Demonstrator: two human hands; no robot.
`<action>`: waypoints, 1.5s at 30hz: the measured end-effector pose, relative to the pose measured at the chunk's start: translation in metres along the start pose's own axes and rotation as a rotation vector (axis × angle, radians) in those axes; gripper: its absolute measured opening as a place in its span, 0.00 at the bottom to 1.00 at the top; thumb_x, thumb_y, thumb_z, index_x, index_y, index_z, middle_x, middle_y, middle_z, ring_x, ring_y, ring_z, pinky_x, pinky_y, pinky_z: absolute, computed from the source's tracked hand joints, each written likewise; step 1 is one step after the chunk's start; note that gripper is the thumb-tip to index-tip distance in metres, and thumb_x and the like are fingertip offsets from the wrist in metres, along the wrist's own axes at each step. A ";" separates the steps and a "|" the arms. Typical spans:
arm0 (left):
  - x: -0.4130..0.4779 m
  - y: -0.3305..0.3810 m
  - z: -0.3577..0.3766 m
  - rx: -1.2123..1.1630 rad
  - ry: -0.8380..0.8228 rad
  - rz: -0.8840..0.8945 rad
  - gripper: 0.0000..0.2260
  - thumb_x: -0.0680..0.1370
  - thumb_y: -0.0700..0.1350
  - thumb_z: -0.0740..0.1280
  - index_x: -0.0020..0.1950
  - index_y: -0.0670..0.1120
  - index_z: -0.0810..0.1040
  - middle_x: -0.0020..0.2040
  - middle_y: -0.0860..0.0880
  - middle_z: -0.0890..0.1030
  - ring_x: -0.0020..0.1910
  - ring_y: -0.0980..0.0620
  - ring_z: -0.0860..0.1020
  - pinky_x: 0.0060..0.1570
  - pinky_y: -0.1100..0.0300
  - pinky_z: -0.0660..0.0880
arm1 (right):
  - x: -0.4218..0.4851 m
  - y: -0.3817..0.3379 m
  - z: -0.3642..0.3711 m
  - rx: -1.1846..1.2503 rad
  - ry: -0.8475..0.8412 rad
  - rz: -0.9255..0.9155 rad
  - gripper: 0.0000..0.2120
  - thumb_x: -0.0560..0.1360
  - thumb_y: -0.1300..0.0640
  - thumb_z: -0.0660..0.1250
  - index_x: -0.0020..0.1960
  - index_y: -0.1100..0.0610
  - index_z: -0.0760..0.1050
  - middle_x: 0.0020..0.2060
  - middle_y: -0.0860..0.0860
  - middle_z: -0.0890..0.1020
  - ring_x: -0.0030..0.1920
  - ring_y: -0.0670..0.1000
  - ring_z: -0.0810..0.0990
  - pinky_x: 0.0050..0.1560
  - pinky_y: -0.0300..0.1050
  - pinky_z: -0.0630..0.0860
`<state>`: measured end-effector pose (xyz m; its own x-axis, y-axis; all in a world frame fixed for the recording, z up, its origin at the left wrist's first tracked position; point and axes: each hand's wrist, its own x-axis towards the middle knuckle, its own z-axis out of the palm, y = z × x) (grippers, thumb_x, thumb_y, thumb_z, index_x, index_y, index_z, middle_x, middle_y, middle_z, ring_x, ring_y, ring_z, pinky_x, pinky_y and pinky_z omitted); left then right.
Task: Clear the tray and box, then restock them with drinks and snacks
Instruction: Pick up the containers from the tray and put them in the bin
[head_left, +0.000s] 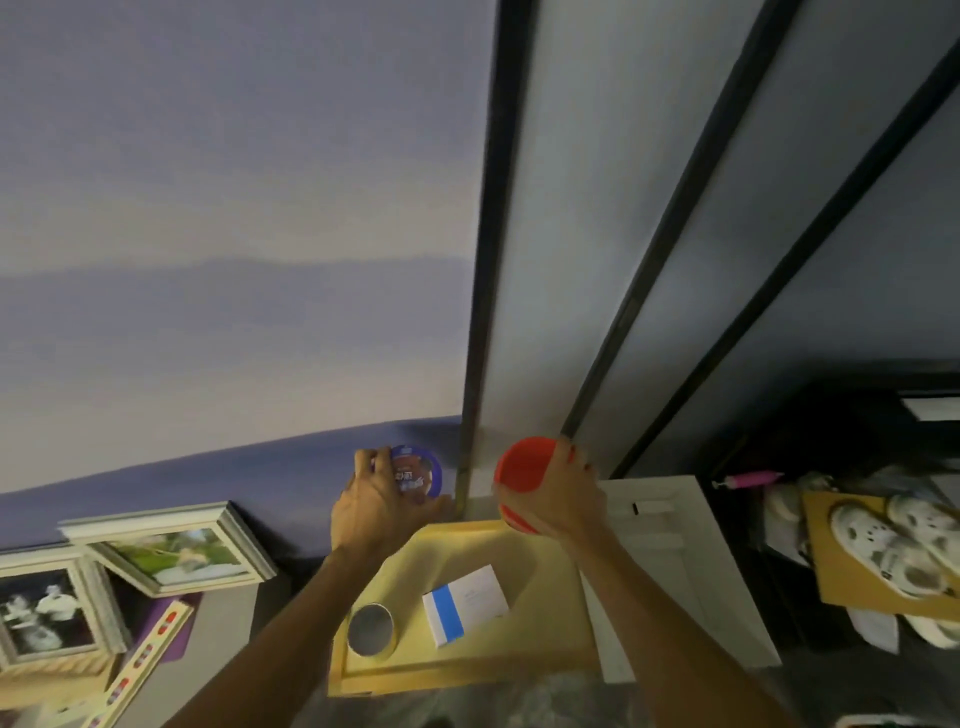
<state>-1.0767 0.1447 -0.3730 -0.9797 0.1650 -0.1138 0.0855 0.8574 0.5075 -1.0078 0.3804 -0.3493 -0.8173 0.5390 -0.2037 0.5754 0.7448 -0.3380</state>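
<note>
While I hold both arms out over the tray, each hand has a cup.
Left hand curls round a purple-lidded tub by the wall, just past the tray's far edge; right hand grips a red cup, mouth tipped toward me, above the far right corner. On the tray lie a white-and-blue box and, left of it, a grey round can.

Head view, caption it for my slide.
Left hand grips a blue-lidded snack cup, right hand a red plastic cup, by a yellow wooden tray.
</note>
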 end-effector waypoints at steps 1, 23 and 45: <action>-0.001 0.000 -0.012 0.002 0.009 0.018 0.52 0.61 0.82 0.69 0.75 0.53 0.65 0.69 0.51 0.70 0.61 0.46 0.79 0.52 0.49 0.85 | -0.004 -0.006 -0.009 -0.004 0.007 -0.010 0.63 0.62 0.17 0.70 0.82 0.53 0.52 0.76 0.57 0.68 0.72 0.61 0.73 0.63 0.59 0.78; -0.189 -0.044 -0.163 -0.029 0.411 -0.125 0.48 0.64 0.77 0.74 0.76 0.52 0.70 0.70 0.51 0.71 0.59 0.46 0.81 0.55 0.51 0.83 | -0.130 -0.113 -0.063 -0.026 -0.030 -0.511 0.65 0.59 0.17 0.70 0.82 0.55 0.53 0.74 0.57 0.67 0.72 0.65 0.72 0.62 0.60 0.79; -0.510 -0.272 -0.238 0.131 0.645 -0.768 0.54 0.60 0.85 0.64 0.75 0.51 0.73 0.68 0.51 0.75 0.59 0.48 0.81 0.46 0.53 0.83 | -0.443 -0.301 0.107 -0.192 -0.410 -1.089 0.70 0.61 0.17 0.71 0.85 0.53 0.44 0.82 0.61 0.57 0.78 0.68 0.65 0.67 0.65 0.78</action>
<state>-0.6429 -0.2887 -0.2501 -0.6858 -0.7155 0.1330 -0.6278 0.6741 0.3891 -0.8223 -0.1251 -0.2555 -0.8089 -0.5581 -0.1848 -0.4652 0.7998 -0.3794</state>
